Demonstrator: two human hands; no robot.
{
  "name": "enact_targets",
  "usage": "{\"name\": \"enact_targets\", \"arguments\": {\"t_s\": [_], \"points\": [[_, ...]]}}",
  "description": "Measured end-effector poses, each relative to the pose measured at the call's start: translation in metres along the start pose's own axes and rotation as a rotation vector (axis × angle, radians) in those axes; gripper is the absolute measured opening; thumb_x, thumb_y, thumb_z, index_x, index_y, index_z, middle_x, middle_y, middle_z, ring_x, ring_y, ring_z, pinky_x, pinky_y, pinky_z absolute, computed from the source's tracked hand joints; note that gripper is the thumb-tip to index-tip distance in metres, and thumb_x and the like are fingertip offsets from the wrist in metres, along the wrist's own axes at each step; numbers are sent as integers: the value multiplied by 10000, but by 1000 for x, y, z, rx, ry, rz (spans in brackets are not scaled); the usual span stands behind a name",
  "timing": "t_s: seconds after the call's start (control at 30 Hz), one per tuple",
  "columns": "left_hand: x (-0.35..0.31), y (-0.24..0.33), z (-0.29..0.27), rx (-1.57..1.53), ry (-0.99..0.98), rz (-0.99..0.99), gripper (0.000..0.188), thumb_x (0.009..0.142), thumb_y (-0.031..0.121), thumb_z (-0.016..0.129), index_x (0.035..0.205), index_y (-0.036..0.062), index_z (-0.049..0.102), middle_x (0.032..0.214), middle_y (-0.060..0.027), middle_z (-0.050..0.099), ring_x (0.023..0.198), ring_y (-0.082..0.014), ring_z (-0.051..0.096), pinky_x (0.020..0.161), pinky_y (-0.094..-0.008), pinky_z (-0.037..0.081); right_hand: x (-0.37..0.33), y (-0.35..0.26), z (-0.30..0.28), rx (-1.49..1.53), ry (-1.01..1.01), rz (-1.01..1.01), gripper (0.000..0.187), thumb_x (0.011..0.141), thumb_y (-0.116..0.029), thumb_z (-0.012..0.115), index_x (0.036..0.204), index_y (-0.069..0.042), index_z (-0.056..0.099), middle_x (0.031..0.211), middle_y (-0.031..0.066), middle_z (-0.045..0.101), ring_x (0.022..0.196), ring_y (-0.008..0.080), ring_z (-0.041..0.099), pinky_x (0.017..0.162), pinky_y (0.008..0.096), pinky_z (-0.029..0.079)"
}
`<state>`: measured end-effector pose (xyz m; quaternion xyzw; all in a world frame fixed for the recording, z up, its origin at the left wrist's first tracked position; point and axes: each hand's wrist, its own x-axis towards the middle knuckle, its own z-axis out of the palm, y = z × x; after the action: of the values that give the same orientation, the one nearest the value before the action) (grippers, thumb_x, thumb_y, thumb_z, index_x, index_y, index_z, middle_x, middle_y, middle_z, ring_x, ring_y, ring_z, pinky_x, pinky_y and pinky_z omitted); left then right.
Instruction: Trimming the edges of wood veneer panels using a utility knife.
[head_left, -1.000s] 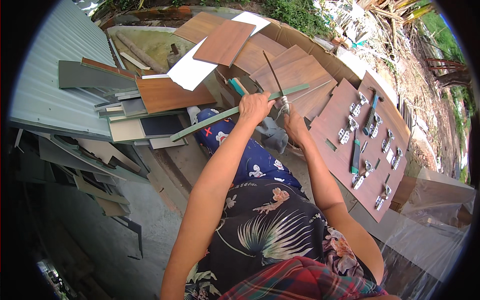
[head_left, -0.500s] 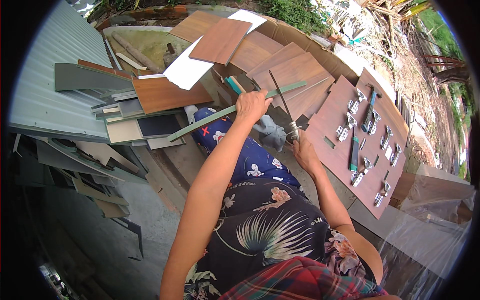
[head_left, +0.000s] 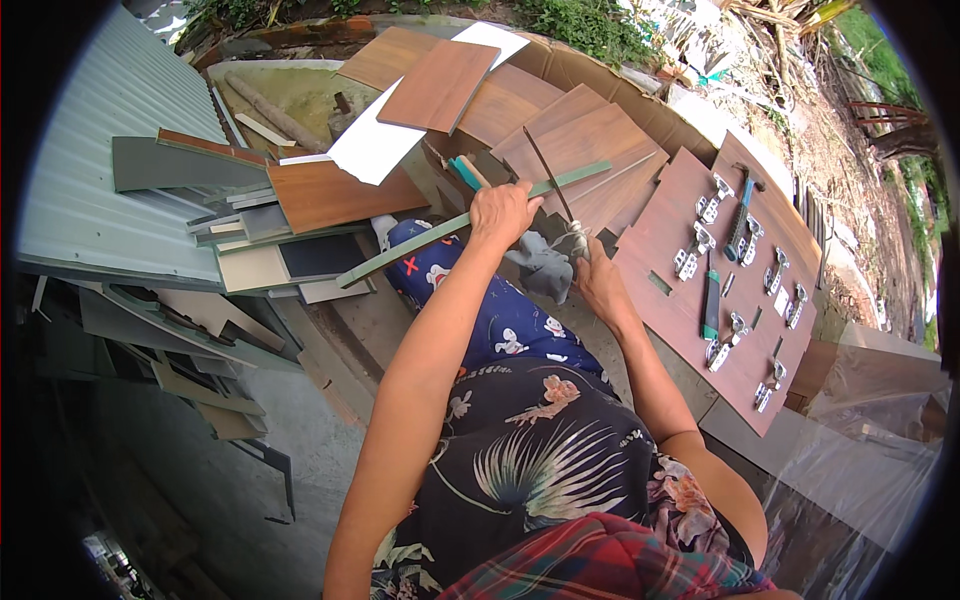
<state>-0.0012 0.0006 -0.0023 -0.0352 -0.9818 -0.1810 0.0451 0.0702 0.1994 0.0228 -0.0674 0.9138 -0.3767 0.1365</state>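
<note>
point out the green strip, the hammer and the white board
Green strip (head_left: 405, 248): head view, on its left stretch.
Hammer (head_left: 741, 220): head view, on its handle.
White board (head_left: 374, 142): head view, on its lower part.

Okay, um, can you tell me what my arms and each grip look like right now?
Your left arm and right arm have bare forearms, with no sleeve reaching them. The left grip and right grip are ungloved, and no watch or bracelet shows. Your black top has a floral and pale leaf print.
</note>
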Motion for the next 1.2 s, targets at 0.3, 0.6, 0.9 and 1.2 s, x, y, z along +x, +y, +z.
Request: {"name": "enact_targets", "arguments": {"t_s": [0.3,0.6,0.9,1.2], "points": [[0,0,2,16,25,8,359,894,426,648,933,70,659,737,-178,694,717,-350,693,648,-438,539,-22,29,-7,13,99,-10,343,967,-86,482,1298,0,463,742,203,598,689,334,640,657,437,488],[1,1,0,13,-1,-3,360,894,425,649,941,68,661,744,-177,696,726,-350,694,654,-437,541,-36,18,-14,-4,44,41,359,959,-92,486,1299,17,449,965,348,625,962,520,616,801,521,469],[0,0,0,22,-2,-2,363,899,429,642,954,71,668,742,-177,695,724,-350,694,649,-437,540,2,8,-5,-98,53,16,336,963,-99,460,1279,2,411,966,374,610,957,551,586,789,572,456],[1,1,2,17,13,1,358,895,434,645,942,80,667,731,-174,694,712,-352,694,644,-440,541,31,0,4,-184,61,49,404,974,-147,458,1338,-11,350,879,404,605,895,559,597,760,611,444]]}}
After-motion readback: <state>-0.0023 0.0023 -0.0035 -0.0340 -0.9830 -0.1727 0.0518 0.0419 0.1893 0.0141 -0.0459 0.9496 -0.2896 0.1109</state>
